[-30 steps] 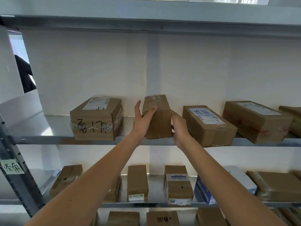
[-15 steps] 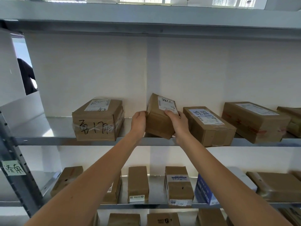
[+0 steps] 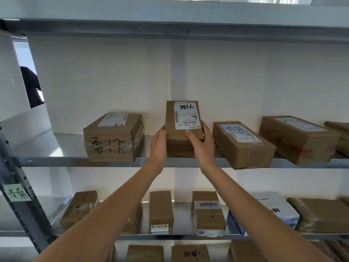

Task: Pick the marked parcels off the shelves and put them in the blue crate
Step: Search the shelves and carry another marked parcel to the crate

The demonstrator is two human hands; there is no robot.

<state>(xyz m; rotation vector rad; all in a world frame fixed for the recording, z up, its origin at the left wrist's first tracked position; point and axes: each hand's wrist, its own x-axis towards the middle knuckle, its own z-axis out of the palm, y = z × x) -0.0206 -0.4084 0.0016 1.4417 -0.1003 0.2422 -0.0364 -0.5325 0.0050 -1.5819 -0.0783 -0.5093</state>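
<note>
Item: small parcel (image 3: pixel 184 127), brown cardboard, white label (image 3: pixel 187 115) facing the camera with "98LL" handwritten upside down above barcodes; it is standing tilted up on the upper shelf (image 3: pixel 71 146), its lower end at the shelf's front edge, between the marked box (image 3: pixel 113 137) on the left and the labelled box (image 3: pixel 243 143) on the right. Left hand (image 3: pixel 159 141) is gripping the parcel's left side, fingers curled round behind it and out of sight. Right hand (image 3: pixel 203 142) is gripping the right side, thumb (image 3: pixel 191 136) pressing on the front face just under the label, the other fingers wrapping the edge. Both forearms are reaching up from below. Further right on the same shelf, a long box (image 3: pixel 298 138) is lying flat, well apart from the parcel. Lower shelf (image 3: pixel 181 218) is carrying a row of small brown boxes and one white-and-blue bag (image 3: pixel 272 210). A green tag (image 3: pixel 18 192) with handwriting is sticking to the grey upright (image 3: pixel 17 178) at left.
</note>
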